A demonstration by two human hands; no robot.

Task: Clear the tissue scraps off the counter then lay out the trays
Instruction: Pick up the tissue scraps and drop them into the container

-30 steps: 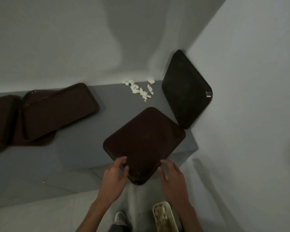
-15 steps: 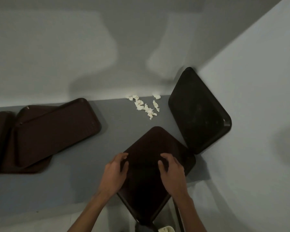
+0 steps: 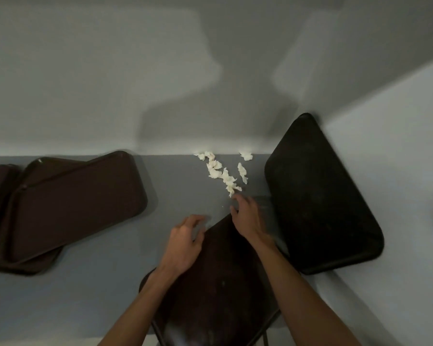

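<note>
Several white tissue scraps (image 3: pixel 223 172) lie on the grey counter (image 3: pixel 180 186) against the back wall. My right hand (image 3: pixel 245 216) reaches over the counter with loosely bent fingers, its fingertips just short of the nearest scrap, holding nothing. My left hand (image 3: pixel 185 242) hovers by the far corner of a dark brown tray (image 3: pixel 218 283) that lies under both forearms, fingers loosely curled and blurred. Another dark tray (image 3: pixel 320 196) leans against the right wall. A pile of brown trays (image 3: pixel 68 206) lies on the left of the counter.
The back wall and the right wall meet in a corner behind the leaning tray. The counter's front edge (image 3: pixel 60 338) runs along the bottom left. Bare grey counter shows between the tray pile and the scraps.
Both hands have left the middle tray's near edge and moved forward over it. The right hand now reaches almost to the tissue scraps. The view has moved closer to the counter.
</note>
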